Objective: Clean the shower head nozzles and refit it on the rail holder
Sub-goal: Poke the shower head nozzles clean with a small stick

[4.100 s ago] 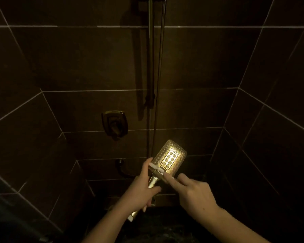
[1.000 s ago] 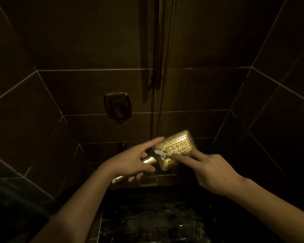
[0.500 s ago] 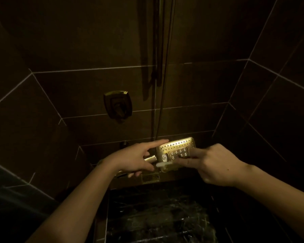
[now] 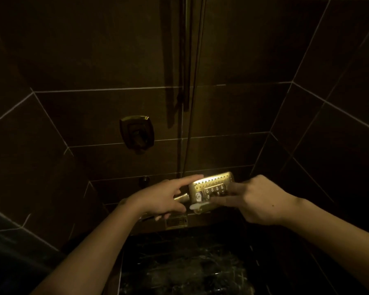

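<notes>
Shower head [image 4: 213, 184] tilted flatter, nozzles gleaming gold.

Home shower stall, dark tiled walls [image 4: 254, 50], mixer valve [image 4: 136, 134]

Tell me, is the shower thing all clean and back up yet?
Not yet. The shower head is off the rail. The left hand grips its handle while the right hand rubs the nozzles with a finger. Hanging it back on the rail is left.
</notes>
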Demonstrator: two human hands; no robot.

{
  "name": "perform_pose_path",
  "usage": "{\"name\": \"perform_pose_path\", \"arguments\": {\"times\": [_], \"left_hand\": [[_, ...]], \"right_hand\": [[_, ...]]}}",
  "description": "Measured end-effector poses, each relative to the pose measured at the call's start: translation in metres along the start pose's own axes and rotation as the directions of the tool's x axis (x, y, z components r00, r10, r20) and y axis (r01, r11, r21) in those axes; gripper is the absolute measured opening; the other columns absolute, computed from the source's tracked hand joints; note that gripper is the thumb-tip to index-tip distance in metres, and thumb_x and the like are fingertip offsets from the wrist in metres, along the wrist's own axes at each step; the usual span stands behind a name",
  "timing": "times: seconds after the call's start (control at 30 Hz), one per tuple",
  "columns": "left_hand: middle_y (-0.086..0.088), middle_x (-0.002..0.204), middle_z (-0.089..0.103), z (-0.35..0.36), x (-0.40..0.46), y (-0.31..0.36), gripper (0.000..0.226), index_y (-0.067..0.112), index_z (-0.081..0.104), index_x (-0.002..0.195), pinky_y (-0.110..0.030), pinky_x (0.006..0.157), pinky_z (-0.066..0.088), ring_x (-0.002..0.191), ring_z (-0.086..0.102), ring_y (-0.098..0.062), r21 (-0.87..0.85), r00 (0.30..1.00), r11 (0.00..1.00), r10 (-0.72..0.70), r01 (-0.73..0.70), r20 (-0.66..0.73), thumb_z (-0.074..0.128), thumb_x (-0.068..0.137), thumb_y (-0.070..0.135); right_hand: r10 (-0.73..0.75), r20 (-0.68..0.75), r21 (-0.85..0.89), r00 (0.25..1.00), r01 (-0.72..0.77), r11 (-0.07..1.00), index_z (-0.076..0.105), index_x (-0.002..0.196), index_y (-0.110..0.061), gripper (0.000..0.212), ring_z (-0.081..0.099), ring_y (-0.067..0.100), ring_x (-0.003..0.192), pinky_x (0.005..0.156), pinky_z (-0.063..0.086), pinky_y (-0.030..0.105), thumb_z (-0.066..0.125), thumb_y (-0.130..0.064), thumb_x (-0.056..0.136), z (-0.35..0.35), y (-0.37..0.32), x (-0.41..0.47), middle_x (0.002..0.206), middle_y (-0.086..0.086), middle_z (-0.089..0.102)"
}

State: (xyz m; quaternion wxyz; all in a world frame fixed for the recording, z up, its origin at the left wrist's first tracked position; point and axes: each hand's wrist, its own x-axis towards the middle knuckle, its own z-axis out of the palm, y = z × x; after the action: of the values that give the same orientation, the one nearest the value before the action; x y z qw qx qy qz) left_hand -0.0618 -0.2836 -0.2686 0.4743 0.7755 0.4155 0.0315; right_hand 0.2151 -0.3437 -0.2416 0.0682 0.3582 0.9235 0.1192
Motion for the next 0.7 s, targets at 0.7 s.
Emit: {"name": "perform_pose_path", "arguments": {"times": [0.7], "left_hand": [[-0.01,0.111,0.07,0.123,0.078,0.05,0.096,0.068,0.011,0.146,-0.029,0.043,0.048,0.053,0.06,-0.018,-0.686,0.794,0.714,-0.333,-0.14,-0.509,0.066,0.095,0.008]], "right_hand": [[0.577,-0.214,0.447,0.788,-0.446,0.775,0.047,0.142,-0.029,0.087,0.047,0.005,0.047,0.035,0.042,0.022,0.082,-0.011,0.065,0.085,0.016,-0.032,0.085,-0.004,0.058]]}}
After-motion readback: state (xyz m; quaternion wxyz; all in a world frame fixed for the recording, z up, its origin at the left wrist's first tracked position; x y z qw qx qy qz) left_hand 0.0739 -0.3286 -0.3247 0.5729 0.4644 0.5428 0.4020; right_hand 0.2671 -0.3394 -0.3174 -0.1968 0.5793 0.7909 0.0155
